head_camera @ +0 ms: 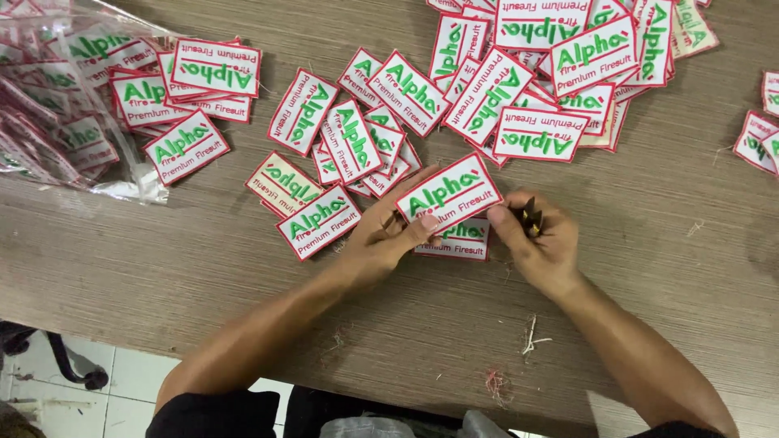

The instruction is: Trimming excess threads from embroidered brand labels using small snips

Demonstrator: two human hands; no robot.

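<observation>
The left hand (381, 235) pinches a white, red-edged embroidered patch (449, 193) by its lower-left end, long axis tilted up to the right. The right hand (540, 239), closed around small dark thread snips (529, 217), sits just beside its right end.

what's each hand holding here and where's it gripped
Left hand pinches a white embroidered patch at its lower left corner. Right hand grips small dark snips in its fist.

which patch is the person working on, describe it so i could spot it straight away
On the wooden table, look below the loose spread of red-edged white patches to the two hands. The held patch is pinched by the left hand, while the right hand grips a small dark tool. It alone is lifted and tilted; the others lie flat.
</observation>
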